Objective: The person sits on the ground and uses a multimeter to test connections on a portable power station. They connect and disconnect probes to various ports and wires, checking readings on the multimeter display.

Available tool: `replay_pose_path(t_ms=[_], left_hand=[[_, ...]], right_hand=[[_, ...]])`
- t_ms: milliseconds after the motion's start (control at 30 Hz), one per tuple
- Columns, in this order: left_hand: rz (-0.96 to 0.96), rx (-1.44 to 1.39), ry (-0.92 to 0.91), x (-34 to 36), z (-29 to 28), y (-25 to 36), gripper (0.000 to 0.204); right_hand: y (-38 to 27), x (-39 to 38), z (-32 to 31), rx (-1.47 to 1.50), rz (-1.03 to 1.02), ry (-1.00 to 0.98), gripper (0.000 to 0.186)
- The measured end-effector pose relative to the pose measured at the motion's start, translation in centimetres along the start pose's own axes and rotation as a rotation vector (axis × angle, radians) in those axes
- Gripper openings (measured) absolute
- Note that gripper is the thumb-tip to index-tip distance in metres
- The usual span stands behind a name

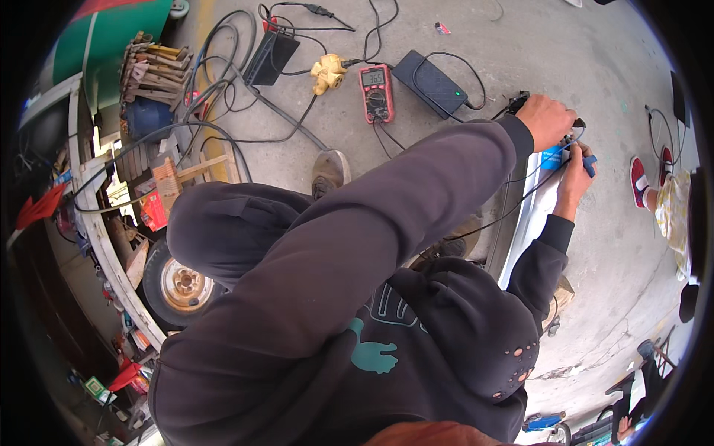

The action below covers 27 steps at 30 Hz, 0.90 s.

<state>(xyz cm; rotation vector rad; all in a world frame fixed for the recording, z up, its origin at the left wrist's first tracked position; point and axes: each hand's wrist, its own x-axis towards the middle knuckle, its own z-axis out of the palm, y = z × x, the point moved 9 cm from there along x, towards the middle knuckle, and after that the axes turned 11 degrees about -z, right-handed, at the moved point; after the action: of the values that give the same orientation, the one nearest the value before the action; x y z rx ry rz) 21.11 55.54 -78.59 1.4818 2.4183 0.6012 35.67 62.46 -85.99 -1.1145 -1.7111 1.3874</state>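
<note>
My left hand (547, 123) reaches across to the upper right. Its fingers are closed at a small dark part with thin wires, beside a black piece (518, 101). Just below it my right hand (574, 177) is closed around a small blue object (590, 165), perhaps a tool handle; its kind is not clear. Both hands are at the far end of a long white and blue case (529, 212), partly hidden by my sleeve. Thin leads run to that end from a red multimeter (377, 95) on the floor, its screen lit.
A black power adapter (431, 83) with a green light lies beside the meter. Left of it are a yellow socket block (328, 73), another black box (271, 56) and looped cables. A wheel (184, 282) and a cluttered frame stand at left. Another person's red shoe (638, 181) shows at right.
</note>
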Motion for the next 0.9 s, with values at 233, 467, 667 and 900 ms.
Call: replay_pose_path(t_ms=[233,467,667,900], left_hand=[[-0.014,-0.039,0.004,-0.1,-0.3,0.0,0.018],[-0.009,-0.051,-0.001,0.0,-0.2,0.2,0.021],[-0.015,-0.109,0.030,0.1,-0.1,-0.1,0.018],[-0.030,-0.044,-0.015,0.1,0.2,-0.1,0.019]], right_hand=[[1.3,0.6,-0.2,0.073,-0.011,-0.002,0.018],[0.9,0.3,0.0,0.149,0.019,0.027,0.016],[0.7,0.3,-0.1,0.113,-0.004,0.020,0.015],[0.5,0.1,0.2,0.170,0.015,0.021,0.013]])
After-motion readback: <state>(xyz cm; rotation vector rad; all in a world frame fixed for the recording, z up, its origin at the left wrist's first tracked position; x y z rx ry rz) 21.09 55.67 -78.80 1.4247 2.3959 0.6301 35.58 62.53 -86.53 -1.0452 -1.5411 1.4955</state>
